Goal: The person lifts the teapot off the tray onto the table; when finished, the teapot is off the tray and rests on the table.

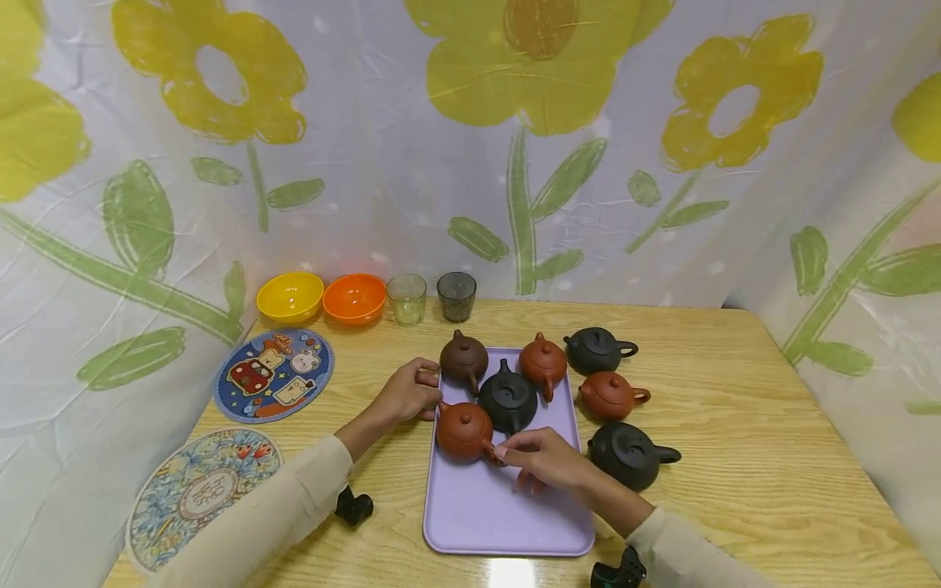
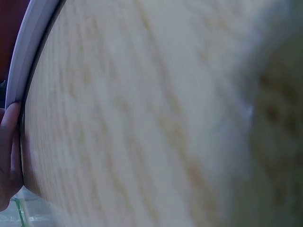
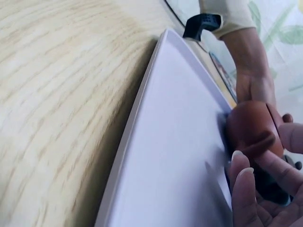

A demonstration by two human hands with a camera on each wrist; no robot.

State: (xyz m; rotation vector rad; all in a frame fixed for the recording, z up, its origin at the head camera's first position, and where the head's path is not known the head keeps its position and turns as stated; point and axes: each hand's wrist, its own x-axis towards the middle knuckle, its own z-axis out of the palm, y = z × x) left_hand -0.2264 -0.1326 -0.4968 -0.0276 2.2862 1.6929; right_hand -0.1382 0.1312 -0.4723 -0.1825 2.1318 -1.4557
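Note:
My right hand (image 1: 544,459) pinches the handle of a reddish-brown clay teapot (image 1: 463,431) at the left side of the lilac tray (image 1: 507,523). In the right wrist view, thumb and fingers (image 3: 284,172) close about the handle of this teapot (image 3: 251,124). My left hand (image 1: 410,390) grips the tray's left rim beside the spout, its bent fingers (image 2: 10,127) on the rim in the left wrist view. Also on the tray are a black teapot (image 1: 507,400), a dark brown teapot (image 1: 465,359) and another reddish teapot (image 1: 544,361).
Right of the tray stand a black teapot (image 1: 594,349), a reddish teapot (image 1: 612,395) and a larger black teapot (image 1: 625,456). A yellow bowl (image 1: 290,298), an orange bowl (image 1: 355,299) and two glasses (image 1: 407,299) line the back left. Two round mats (image 1: 274,376) lie at left.

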